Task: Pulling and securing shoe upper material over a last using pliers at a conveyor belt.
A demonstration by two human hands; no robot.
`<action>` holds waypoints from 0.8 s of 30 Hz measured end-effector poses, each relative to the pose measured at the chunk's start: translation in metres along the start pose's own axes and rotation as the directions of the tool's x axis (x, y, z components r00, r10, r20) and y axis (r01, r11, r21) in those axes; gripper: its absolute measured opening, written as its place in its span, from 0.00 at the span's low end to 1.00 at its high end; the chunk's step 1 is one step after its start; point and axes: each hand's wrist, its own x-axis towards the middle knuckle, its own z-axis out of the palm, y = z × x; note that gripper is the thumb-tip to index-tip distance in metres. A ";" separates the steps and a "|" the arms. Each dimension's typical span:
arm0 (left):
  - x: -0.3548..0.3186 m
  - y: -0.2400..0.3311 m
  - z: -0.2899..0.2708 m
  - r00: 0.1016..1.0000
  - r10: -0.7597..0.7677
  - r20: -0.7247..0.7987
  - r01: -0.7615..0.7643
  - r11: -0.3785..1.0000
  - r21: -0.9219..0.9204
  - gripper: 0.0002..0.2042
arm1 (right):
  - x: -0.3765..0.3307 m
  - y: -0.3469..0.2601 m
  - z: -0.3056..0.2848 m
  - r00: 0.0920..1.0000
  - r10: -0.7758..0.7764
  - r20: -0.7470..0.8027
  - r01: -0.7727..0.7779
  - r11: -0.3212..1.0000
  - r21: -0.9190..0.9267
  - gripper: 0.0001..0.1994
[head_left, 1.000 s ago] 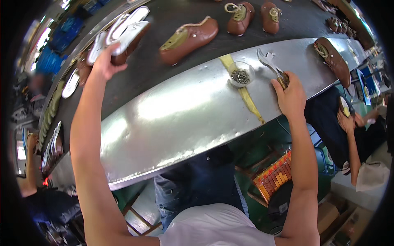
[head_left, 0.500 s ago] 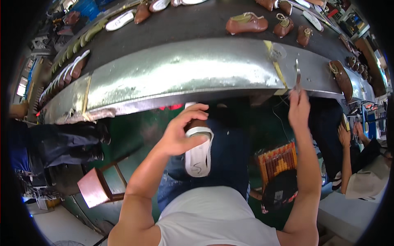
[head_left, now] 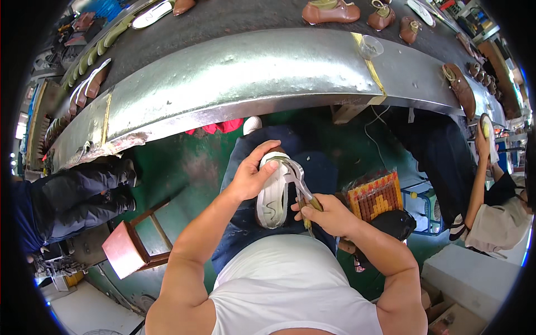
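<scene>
Over my lap, my left hand (head_left: 256, 172) is wrapped around one end of a shoe (head_left: 272, 202), whose white sole faces up with a dark curved mark on it. In my right hand (head_left: 329, 215) is a pair of metal pincers (head_left: 302, 187), the fingers closed round the handles. The curved jaws of the pincers meet the sole's right edge near my left thumb. Whether they grip the edge, I cannot tell.
A metal-edged bench (head_left: 234, 64) runs across in front, bearing brown shoes (head_left: 330, 12) and a clear plastic cup (head_left: 370, 47). A stool (head_left: 126, 249) stands at left, a beaded seat mat (head_left: 375, 195) at right. Another person (head_left: 499, 223) holds a shoe at far right.
My right hand has brought the pincers from the bench edge down to the shoe. The left hand still holds the shoe, and the view has shifted downward.
</scene>
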 end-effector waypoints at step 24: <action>0.024 -0.032 -0.033 0.992 -0.072 -0.105 0.082 0.991 0.103 0.19 | 0.085 0.008 -0.013 0.994 0.013 -0.105 -0.030 0.985 -0.170 0.14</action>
